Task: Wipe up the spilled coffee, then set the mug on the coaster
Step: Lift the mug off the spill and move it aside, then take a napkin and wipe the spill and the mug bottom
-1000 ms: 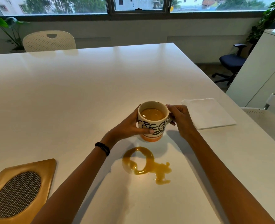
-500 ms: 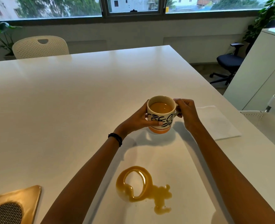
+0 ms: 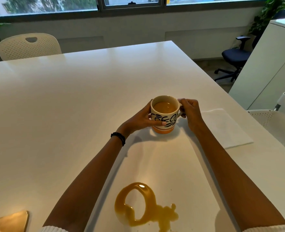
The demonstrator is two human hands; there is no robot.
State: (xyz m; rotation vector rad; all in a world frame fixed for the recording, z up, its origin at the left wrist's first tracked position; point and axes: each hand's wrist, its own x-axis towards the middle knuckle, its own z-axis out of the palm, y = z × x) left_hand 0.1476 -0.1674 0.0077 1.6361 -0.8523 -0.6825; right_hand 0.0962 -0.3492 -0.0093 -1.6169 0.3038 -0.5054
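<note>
Head view: I see left hand (image 3: 138, 119) wrapping the near-full mug (image 3: 165, 114), right hand (image 3: 191, 113) gripping its handle. Any tilt would slop more beside the unwiped coffee spill (image 3: 138, 206).

A coffee-filled mug (image 3: 164, 114) with dark lettering is held over the white worktop (image 3: 71, 106). The left grip (image 3: 139, 120) wraps its side and the right grip (image 3: 191, 113) curls at its handle. A ring-shaped coffee spill (image 3: 138, 208) lies nearer the person, between the forearms. A white napkin (image 3: 227, 128) lies just right of the right grip. A golden coaster (image 3: 9, 221) corner shows at the bottom left.
</note>
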